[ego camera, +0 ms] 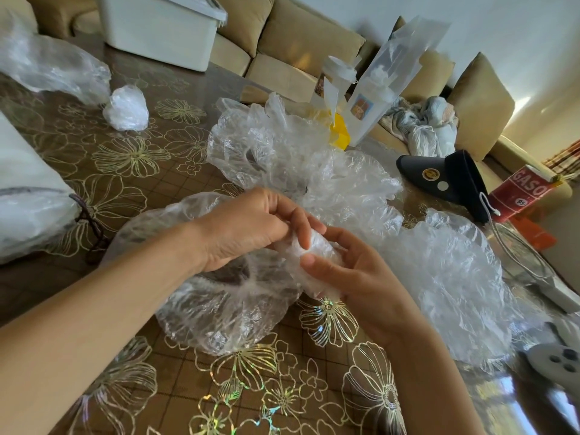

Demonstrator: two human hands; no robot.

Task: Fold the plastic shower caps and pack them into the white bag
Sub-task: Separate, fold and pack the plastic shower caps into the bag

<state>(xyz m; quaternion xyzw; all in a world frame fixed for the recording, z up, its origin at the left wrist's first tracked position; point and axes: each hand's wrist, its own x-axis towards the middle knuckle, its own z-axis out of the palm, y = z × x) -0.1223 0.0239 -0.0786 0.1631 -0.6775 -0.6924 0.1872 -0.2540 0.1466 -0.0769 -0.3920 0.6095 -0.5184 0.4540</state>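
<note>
Clear rolled shower cap (317, 248) sits clamped between curled fingers of left hand (248, 229) and right hand (353, 279).

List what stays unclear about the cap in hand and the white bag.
Shower cap: head view, left hand and right hand cover it; fold count unreadable.
White bag: head view, left frame edge cuts it; contents unseen.
Grey controller: head view, right frame edge cuts it.
</note>
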